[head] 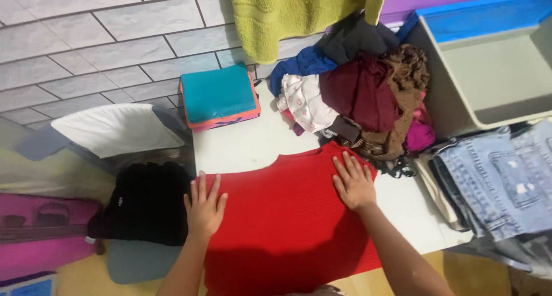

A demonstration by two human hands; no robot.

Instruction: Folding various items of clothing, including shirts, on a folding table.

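I see a red top (287, 215) spread flat on a white table (247, 143), its neckline toward the wall and its hem hanging over the near edge, so its long axis runs from me to the wall. My left hand (204, 207) lies palm down on the top's left edge, right at the table's left edge, fingers straight and slightly apart, gripping nothing. My right hand (353, 184) presses flat near the top's right shoulder, fingers also spread and pointing toward the wall, empty. Between the two hands the cloth lies smooth. Free table shows beyond the neckline, a bare strip up to a teal folded stack (218, 95) at the far left corner, and another bare patch to the right of the top, between it and the jeans (500, 181) that overlap the table's right edge. A heap of clothes (356, 95) crowds the far right, just beyond my right fingertips and nearly touching the top's shoulder. A grey bin (489, 72) with a blue rim stands beyond the jeans. Off the left edge sits a black garment (144, 204), just beside my left hand, and a white pillow (115, 129) behind it. A green towel (299, 14) hangs on the wall.
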